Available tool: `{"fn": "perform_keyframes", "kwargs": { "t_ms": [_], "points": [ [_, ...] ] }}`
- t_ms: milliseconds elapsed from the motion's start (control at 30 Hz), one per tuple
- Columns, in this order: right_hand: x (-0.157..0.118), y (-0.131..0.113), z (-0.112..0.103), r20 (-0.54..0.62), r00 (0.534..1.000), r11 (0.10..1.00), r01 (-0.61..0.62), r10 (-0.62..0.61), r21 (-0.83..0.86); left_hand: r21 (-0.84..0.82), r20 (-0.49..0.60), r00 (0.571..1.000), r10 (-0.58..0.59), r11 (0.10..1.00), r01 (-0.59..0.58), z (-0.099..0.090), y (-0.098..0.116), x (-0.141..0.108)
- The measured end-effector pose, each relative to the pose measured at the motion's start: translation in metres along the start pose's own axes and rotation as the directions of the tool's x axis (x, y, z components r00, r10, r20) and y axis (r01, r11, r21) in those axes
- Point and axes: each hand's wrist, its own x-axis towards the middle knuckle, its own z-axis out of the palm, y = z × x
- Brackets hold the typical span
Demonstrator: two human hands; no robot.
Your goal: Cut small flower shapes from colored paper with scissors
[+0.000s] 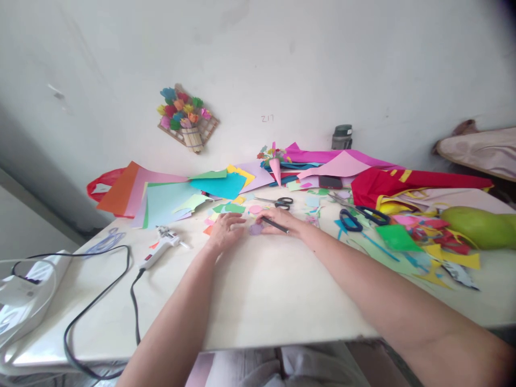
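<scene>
My right hand (276, 220) is closed around a dark pen (276, 224), which slants down to the right across the fingers. Just left of it, a small purple paper piece (255, 229) lies on the white table (262, 301). My left hand (229, 231) rests on the table left of that piece, its fingers bent and somewhat apart, with nothing visible in them. Behind the hands are green paper cutouts (230, 208), a pink round piece (255, 209) and black-handled scissors (283, 203).
A glue gun (161, 250) with its cord lies at the left, near a white power strip (36, 301). Coloured sheets (221, 184) spread along the back. Blue-handled scissors (365, 216), paper scraps (435, 269) and a green fruit (470, 227) are at the right.
</scene>
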Motion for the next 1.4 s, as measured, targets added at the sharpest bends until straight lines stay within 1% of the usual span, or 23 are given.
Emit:
{"fn": "perform_keyframes", "kwargs": {
  "t_ms": [67, 133, 267, 367, 500, 667, 733, 800, 833, 900, 933, 967, 1000, 1067, 1167, 1267, 1333, 1400],
  "points": [
    [0.001, 0.001, 0.002, -0.008, 1.0, 1.0, -0.01, 0.01, 0.01, 0.058, 0.016, 0.999, 0.033, 0.998, -0.034, -0.001, 0.007, -0.002],
    [0.001, 0.002, 0.005, -0.029, 1.0, 1.0, 0.004, -0.003, 0.021, 0.122, 0.071, 0.995, 0.065, 0.99, -0.073, -0.003, 0.017, -0.005],
    [0.001, 0.005, 0.008, -0.075, 0.996, 0.999, 0.043, -0.042, 0.017, 0.225, 0.234, 0.961, 0.149, 0.953, -0.203, -0.006, 0.042, -0.014],
    [0.002, 0.007, 0.009, -0.075, 0.995, 0.998, 0.068, -0.067, 0.016, 0.3, 0.306, 0.937, 0.167, 0.917, -0.261, -0.006, 0.055, -0.021],
    [0.002, 0.007, 0.01, -0.075, 0.995, 0.997, 0.072, -0.069, 0.042, 0.383, 0.307, 0.944, 0.125, 0.891, -0.243, -0.002, 0.064, -0.025],
    [0.001, 0.008, 0.008, -0.056, 0.997, 0.997, 0.048, -0.045, 0.066, 0.372, 0.316, 0.939, 0.138, 0.892, -0.257, 0.0, 0.064, -0.027],
    [0.0, 0.012, 0.006, -0.056, 0.997, 0.985, 0.052, -0.044, 0.165, 0.382, 0.313, 0.94, 0.138, 0.888, -0.257, -0.001, 0.064, -0.027],
    [0.0, 0.014, 0.005, -0.072, 0.997, 0.944, 0.043, -0.021, 0.327, 0.394, 0.31, 0.942, 0.127, 0.884, -0.25, -0.001, 0.063, -0.028],
    [-0.001, 0.014, 0.004, -0.08, 0.997, 0.916, 0.02, 0.013, 0.401, 0.398, 0.307, 0.944, 0.124, 0.884, -0.245, -0.002, 0.063, -0.028],
    [-0.001, 0.012, 0.002, -0.075, 0.989, 0.864, -0.076, 0.131, 0.498, 0.396, 0.3, 0.945, 0.13, 0.884, -0.248, -0.002, 0.064, -0.029],
    [-0.002, 0.009, 0.001, -0.064, 0.977, 0.843, -0.142, 0.203, 0.518, 0.396, 0.295, 0.946, 0.137, 0.883, -0.251, -0.003, 0.065, -0.029],
    [-0.002, 0.006, 0.0, -0.048, 0.956, 0.818, -0.221, 0.289, 0.531, 0.398, 0.288, 0.947, 0.144, 0.881, -0.255, -0.003, 0.065, -0.029],
    [-0.001, 0.002, 0.0, -0.034, 0.941, 0.799, -0.266, 0.336, 0.539, 0.404, 0.283, 0.948, 0.149, 0.878, -0.258, -0.003, 0.066, -0.029],
    [-0.001, -0.003, 0.0, -0.036, 0.924, 0.78, -0.299, 0.38, 0.551, 0.417, 0.282, 0.947, 0.155, 0.869, -0.266, -0.003, 0.067, -0.03],
    [0.001, -0.004, 0.003, -0.079, 0.927, 0.788, -0.264, 0.367, 0.557, 0.424, 0.282, 0.946, 0.159, 0.864, -0.271, -0.004, 0.068, -0.029],
    [0.002, -0.002, 0.005, -0.107, 0.947, 0.826, -0.205, 0.303, 0.524, 0.415, 0.264, 0.95, 0.165, 0.87, -0.266, -0.005, 0.068, -0.029],
    [0.002, -0.001, 0.006, -0.112, 0.964, 0.874, -0.165, 0.241, 0.457, 0.408, 0.268, 0.949, 0.165, 0.873, -0.267, -0.006, 0.068, -0.029],
    [0.001, -0.002, 0.007, -0.125, 0.976, 0.931, -0.124, 0.176, 0.342, 0.395, 0.272, 0.949, 0.162, 0.88, -0.263, -0.006, 0.068, -0.03]
  ]
}}
